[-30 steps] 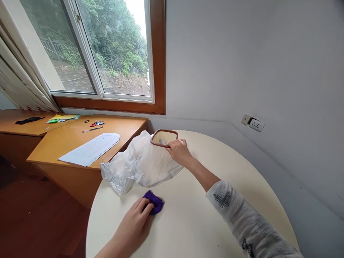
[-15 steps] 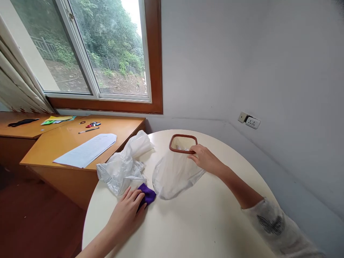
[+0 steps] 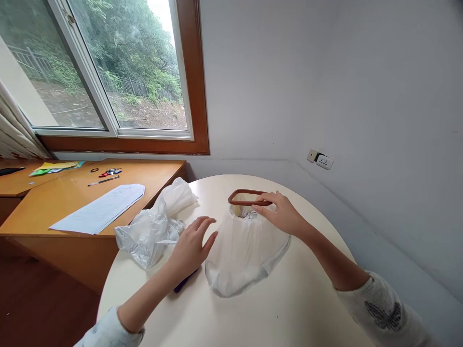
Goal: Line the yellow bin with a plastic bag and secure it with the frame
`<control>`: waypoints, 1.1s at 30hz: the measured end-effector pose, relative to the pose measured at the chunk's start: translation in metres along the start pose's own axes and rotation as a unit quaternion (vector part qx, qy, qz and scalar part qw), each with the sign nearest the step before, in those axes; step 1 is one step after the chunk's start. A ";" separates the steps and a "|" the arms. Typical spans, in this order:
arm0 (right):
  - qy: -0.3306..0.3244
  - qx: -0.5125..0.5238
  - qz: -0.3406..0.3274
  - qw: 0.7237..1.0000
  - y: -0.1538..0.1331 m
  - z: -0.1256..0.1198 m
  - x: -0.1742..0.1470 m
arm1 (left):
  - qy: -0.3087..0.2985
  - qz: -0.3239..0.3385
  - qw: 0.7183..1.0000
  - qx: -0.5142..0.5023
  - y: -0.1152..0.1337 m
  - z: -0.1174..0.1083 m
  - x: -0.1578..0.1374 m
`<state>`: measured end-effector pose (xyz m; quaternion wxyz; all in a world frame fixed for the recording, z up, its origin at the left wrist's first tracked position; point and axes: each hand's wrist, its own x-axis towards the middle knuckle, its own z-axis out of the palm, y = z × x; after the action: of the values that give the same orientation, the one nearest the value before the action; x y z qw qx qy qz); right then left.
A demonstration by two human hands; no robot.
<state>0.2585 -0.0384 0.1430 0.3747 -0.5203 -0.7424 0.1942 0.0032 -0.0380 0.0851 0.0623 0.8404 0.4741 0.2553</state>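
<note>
My right hand (image 3: 282,214) grips the right side of a brown rounded-square rim (image 3: 249,192), which is tilted above the top of a bin. A translucent white plastic bag (image 3: 248,260) drapes over the bin and spreads onto the table around it. My left hand (image 3: 191,243) hangs beside the bag, fingers apart and holding nothing. Below it a dark purple cloth (image 3: 185,282) lies on the table, mostly hidden by the hand and wrist. Left of the bin lies a second crumpled plastic bag (image 3: 154,226).
The round cream table (image 3: 307,308) stands against the wall. On the wooden desk (image 3: 159,176) at left are papers (image 3: 101,207), a pen (image 3: 103,180), keys (image 3: 110,172) and coloured sheets (image 3: 56,166). A wall socket (image 3: 324,161) is at right, a window at upper left.
My left hand has let go of the purple cloth and risen toward the bin. The brown rim has lifted and tilted in my right hand. The view has turned slightly right.
</note>
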 end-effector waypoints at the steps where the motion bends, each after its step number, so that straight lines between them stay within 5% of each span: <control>1: 0.006 0.033 0.014 0.999 -0.002 -0.002 0.003 | -0.002 0.001 1.000 -0.014 0.002 0.001 0.003; 9: 0.121 0.159 0.041 0.979 -0.012 -0.014 0.010 | -0.035 0.047 0.995 -0.082 0.007 0.018 0.016; 13: 0.218 0.053 0.023 0.974 -0.001 -0.031 -0.015 | -0.048 0.046 0.993 -0.100 0.010 0.019 0.017; 16: 0.252 -0.071 0.010 0.965 0.035 -0.038 -0.053 | -0.042 0.044 0.990 -0.127 0.009 0.018 0.018; 21: 0.202 -0.193 0.054 0.959 0.115 -0.015 -0.133 | 0.016 -0.010 0.988 -0.152 -0.016 0.025 0.026; 24: 0.138 -0.203 0.110 0.963 0.141 0.006 -0.171 | -0.061 -0.054 0.991 -0.109 -0.039 0.038 0.034; 28: 0.113 -0.192 0.148 0.964 0.145 0.020 -0.192 | -0.174 -0.074 0.982 -0.011 -0.058 0.055 0.038; 33: 0.038 -0.165 0.229 0.959 0.131 0.013 -0.189 | -0.187 -0.074 0.980 0.014 -0.059 0.067 0.037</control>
<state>0.3650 -0.1606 -0.0214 0.2572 -0.7381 -0.6101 0.1297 0.0063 0.0336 0.0206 0.1568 0.8369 0.5180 0.0818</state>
